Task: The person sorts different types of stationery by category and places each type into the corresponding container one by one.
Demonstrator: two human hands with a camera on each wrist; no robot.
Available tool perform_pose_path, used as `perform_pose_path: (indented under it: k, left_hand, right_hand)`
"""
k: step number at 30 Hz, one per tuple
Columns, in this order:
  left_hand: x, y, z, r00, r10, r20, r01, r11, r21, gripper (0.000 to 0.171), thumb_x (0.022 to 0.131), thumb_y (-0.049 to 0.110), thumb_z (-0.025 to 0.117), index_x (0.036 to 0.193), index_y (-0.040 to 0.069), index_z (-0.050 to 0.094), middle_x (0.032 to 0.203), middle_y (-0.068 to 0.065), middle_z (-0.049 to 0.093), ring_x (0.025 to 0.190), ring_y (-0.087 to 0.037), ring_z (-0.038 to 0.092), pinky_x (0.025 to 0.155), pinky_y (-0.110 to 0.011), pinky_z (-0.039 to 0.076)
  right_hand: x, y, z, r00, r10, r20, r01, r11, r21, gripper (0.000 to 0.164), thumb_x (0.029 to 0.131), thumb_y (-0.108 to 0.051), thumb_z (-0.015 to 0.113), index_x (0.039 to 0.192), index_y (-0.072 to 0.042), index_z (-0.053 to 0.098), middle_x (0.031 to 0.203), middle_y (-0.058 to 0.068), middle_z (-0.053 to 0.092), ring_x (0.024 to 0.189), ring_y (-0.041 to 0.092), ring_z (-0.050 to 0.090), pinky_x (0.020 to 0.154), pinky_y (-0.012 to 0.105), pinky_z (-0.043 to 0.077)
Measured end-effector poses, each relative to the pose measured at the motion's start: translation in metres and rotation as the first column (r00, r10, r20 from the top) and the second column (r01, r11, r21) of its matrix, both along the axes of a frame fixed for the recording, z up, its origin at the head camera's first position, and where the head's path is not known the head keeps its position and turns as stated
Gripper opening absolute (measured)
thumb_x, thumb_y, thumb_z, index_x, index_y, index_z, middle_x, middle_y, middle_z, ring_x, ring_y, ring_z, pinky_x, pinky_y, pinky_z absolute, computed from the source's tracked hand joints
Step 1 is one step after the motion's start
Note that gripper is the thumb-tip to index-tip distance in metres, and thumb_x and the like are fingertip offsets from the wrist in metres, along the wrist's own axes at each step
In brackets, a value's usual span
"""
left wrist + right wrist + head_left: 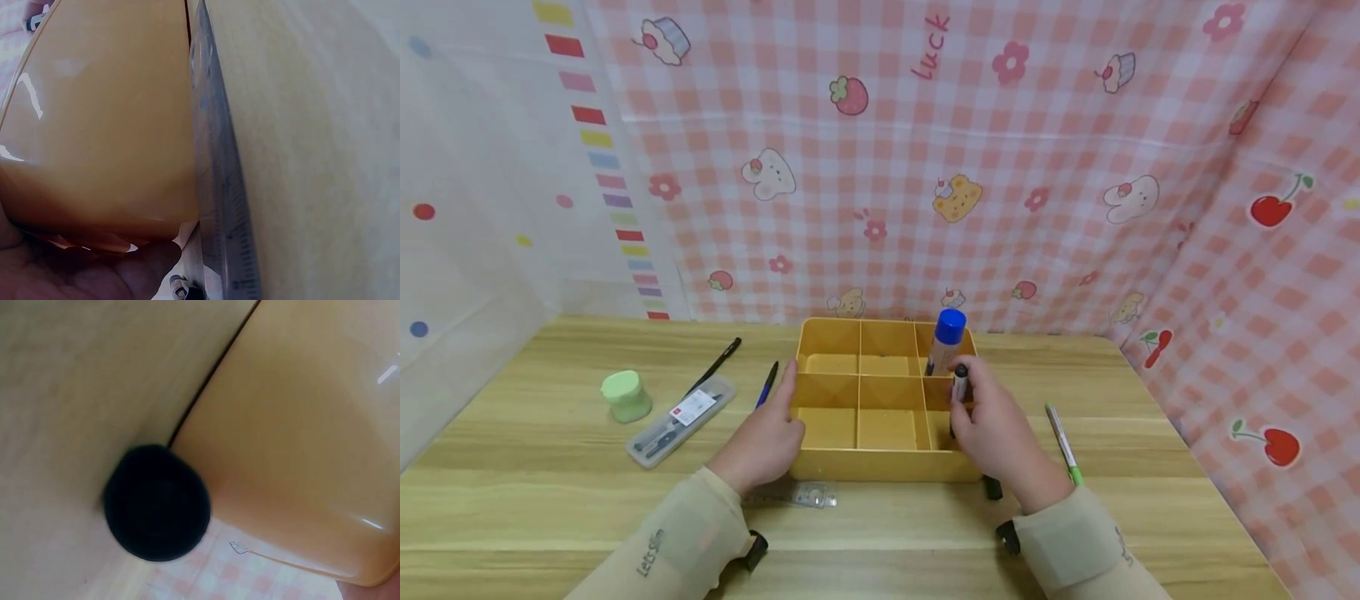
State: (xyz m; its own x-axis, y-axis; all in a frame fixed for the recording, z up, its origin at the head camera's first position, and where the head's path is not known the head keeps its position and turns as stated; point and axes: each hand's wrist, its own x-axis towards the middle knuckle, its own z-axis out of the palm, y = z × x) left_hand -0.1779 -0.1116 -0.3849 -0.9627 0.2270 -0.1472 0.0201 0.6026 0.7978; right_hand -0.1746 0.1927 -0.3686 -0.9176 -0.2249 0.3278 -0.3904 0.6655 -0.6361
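Note:
A yellow organizer box (887, 465) with several compartments sits on the table. My left hand (763, 442) rests against its left side, index finger stretched along the wall; the left wrist view shows the fingers (125, 272) beside that side. My right hand (1000, 425) pinches a black-capped marker (960, 383) upright over the front right compartment; its lower end is partly hidden by the thumb. A glue stick (946, 343) with a blue cap stands in the back right compartment.
A clear ruler (812, 496) lies along the box's front. Left are a blue pen (767, 383), black pen (718, 362), clear case (681, 421) and green container (627, 396). Right are a green-and-white pen (1063, 444) and a black-ended object (992, 487) (156, 503).

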Motion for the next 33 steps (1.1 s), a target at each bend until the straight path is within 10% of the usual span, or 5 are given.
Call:
perform_pose_path:
  k: [18, 33]
  left_hand:
    - [-0.0008, 0.0003, 0.0003, 1.0, 0.001, 0.003, -0.001, 1.0, -0.018, 0.082, 0.103, 0.008, 0.034, 0.168, 0.019, -0.015, 0.178, -0.011, -0.001, 0.163, -0.035, 0.011, 0.131, -0.055, 0.011]
    - [0.0017, 0.0, 0.003, 1.0, 0.002, 0.018, -0.002, 1.0, -0.011, 0.082, 0.104, 0.009, 0.034, 0.168, 0.021, -0.015, 0.178, -0.012, 0.002, 0.162, -0.037, 0.013, 0.13, -0.057, 0.012]
  right_hand:
    - [-0.0007, -0.0023, 0.0026, 0.998, 0.029, 0.06, -0.036, 0.991, 0.13, 0.019, 0.105, -0.001, 0.053, 0.123, -0.009, 0.058, 0.097, 0.007, 0.065, 0.082, 0.019, 0.058, 0.071, 0.033, 0.052]
    - [0.0008, -0.0059, 0.0017, 0.995, 0.003, 0.103, -0.025, 0.978, 0.206, 0.028, 0.108, -0.009, 0.056, 0.133, -0.014, 0.067, 0.129, 0.009, 0.071, 0.105, 0.023, 0.068, 0.095, 0.051, 0.06]
